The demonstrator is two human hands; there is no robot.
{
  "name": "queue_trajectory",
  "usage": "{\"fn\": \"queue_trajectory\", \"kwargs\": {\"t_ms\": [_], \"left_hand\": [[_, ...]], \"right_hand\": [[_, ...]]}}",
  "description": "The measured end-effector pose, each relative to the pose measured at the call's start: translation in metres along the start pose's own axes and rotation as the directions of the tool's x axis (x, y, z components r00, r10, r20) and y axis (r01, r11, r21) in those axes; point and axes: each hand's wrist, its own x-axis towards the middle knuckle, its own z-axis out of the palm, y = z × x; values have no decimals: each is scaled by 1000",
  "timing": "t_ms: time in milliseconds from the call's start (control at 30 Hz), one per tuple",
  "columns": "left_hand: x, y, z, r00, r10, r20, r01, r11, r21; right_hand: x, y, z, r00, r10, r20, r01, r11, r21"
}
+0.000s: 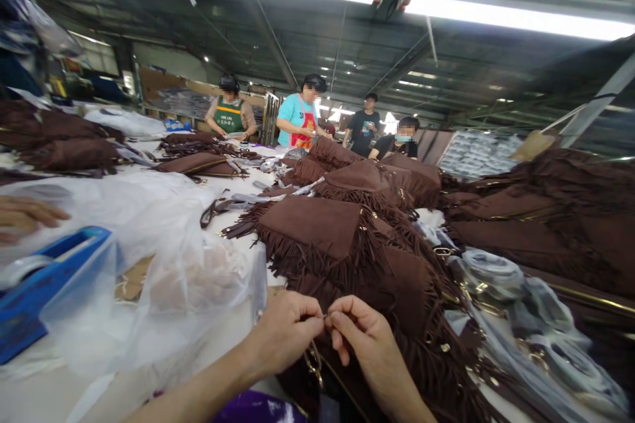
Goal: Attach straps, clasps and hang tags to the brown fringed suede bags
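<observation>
Fingertip to fingertip, my left hand (pixel 290 330) and my right hand (pixel 364 344) meet low in the middle of the head view. Both are closed in a pinch on something small and dark, too tiny to name. Just below them hangs a gold metal clasp (pixel 313 365), close to a brown fringed bag (pixel 342 377) with a gold zip. Beyond my hands lies a heap of brown fringed suede-like bags (pixel 312 221). A shiny purple wrapper (pixel 258 408) lies under my left forearm.
Left stand a blue tape dispenser (pixel 49 277) and clear plastic bags (pixel 169 277), with another person's hand (pixel 30 215) beside them. Plastic-wrapped straps (pixel 496 274) lie right, near more piled brown bags (pixel 546 238). Several people, one in a green apron (pixel 229 117), are across the table.
</observation>
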Motion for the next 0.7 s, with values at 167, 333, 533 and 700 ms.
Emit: {"fn": "queue_trajectory", "kwargs": {"t_ms": [167,333,533,700], "left_hand": [[1,2,2,1000,25,12,-25,1000,6],[2,-1,2,1000,10,5,-10,1000,-11],[0,-1,3,1000,-10,16,10,999,-34],[0,-3,6,1000,-19,19,19,1000,-22]], "right_hand": [[-1,-1,2,1000,-8,-12,7,998,-61],[0,0,2,999,-11,-40,9,999,-41],[-1,-1,2,999,-42,-27,39,995,-93],[-5,3,2,990,-138,-12,132,967,-218]]}}
